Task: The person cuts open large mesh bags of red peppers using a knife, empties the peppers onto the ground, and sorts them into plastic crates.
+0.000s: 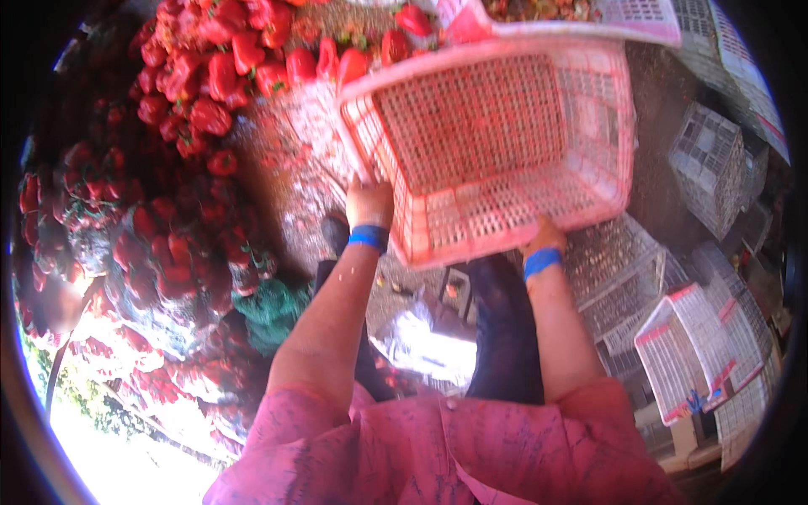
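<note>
A pink-red plastic crate (pixel 471 118) with slotted walls is tilted in front of me, its open side facing me and nothing inside. My left hand (pixel 370 202), a blue band at its wrist, grips the crate's left rim. At the near right edge my right hand (pixel 545 238) is closed on the rim too; it also has a blue band, and its fingers are partly hidden. Beyond the crate's left corner lies a heap of red bell peppers (pixel 223 76) on a wet reddish surface (pixel 295 160).
Net bags of red peppers (pixel 168 252) are stacked at the left, near a green net bundle (pixel 271 318). A pinkish-white crate (pixel 581 29) stands behind mine. More white slatted crates (pixel 694 345) line the right side, with a crate (pixel 711 164) farther back.
</note>
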{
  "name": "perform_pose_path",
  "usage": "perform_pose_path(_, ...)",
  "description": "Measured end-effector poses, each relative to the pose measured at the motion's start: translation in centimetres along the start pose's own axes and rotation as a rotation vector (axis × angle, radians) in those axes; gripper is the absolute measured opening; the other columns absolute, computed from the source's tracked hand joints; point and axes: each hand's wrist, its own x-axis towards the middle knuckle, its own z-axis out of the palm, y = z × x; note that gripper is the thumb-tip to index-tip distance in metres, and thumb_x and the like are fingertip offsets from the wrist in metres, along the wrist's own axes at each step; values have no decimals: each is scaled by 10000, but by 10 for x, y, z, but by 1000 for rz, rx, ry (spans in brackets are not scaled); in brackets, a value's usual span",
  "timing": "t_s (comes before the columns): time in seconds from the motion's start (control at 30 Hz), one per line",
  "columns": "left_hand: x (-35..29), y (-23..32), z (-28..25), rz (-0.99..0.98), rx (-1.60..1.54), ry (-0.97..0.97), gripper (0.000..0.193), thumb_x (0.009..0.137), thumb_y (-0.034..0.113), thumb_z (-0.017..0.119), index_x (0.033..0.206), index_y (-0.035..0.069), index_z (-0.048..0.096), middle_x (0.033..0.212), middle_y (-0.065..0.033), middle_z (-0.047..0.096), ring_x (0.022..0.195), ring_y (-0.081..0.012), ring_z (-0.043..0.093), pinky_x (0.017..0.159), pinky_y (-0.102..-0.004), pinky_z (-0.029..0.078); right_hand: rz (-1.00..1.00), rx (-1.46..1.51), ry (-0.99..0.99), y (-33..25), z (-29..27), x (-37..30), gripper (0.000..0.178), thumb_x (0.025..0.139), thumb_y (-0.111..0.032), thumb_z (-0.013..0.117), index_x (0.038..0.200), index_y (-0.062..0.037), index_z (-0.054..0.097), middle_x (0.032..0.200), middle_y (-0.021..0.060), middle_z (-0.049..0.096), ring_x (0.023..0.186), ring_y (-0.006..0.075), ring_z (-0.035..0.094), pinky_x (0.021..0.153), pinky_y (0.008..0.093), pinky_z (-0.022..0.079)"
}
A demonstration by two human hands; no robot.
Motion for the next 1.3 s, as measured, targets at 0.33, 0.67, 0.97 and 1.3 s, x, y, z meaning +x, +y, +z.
perform_pose_path(0.33,-36,47,30,79,-135,180,228,802,164,598,976,27,649,727,-213,678,673,-385,682,616,-452,530,105,243,-4,-52,-19,-12,480,1015,-259,405,1483,-153,411,1530,85,384,1270,336,451,939,531,459)
perform_pose_path(0.67,-40,42,27,-4,-388,56,159,859,65,615,1009,13,631,760,-57,673,659,-126,618,594,-281,471,134,373,223,-71,-5,-39,493,875,-349,684,1290,-96,604,1345,82,558,1119,282,552,765,458,511)
perform_pose_path(0.97,-43,46,31,-67,-454,142,40,883,46,648,877,23,616,690,41,539,620,-31,469,541,-222,373,109,330,89,-71,-18,-43,458,897,-368,699,1232,-64,629,1154,44,636,889,203,631,623,365,537)
perform_pose_path(1.3,-47,51,27,-28,-486,105,60,895,35,621,954,24,625,691,31,558,600,-42,489,543,-223,395,94,538,-46,-68,-19,-44,365,911,-246,678,1213,-48,622,1104,110,670,930,266,675,730,432,590)
